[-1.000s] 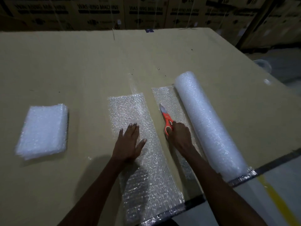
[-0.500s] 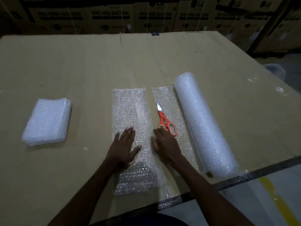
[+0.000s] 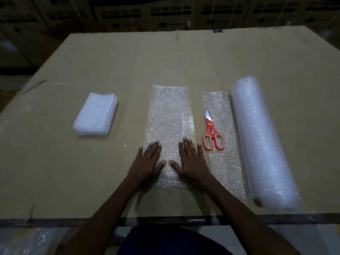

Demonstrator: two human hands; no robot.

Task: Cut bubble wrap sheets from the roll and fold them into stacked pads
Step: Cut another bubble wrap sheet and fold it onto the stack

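A cut bubble wrap sheet [image 3: 168,116] lies flat in the middle of the cardboard table top [image 3: 184,61]. My left hand [image 3: 149,162] and my right hand [image 3: 192,161] both press flat on its near end, fingers spread, holding nothing. Orange-handled scissors [image 3: 212,134] lie shut on the loose tail [image 3: 223,144] of the bubble wrap roll [image 3: 261,140], just right of my right hand. The roll lies lengthwise at the right. A stack of folded pads [image 3: 96,114] sits at the left.
The table's near edge [image 3: 165,219] runs just below my forearms. Stacked cardboard cartons [image 3: 171,13] line the dark background. More bubble wrap [image 3: 27,242] shows on the floor at the lower left.
My right hand let go of the scissors, which now lie on the roll's tail, and came to rest on the cut sheet. The sheet has slid left, away from the roll.
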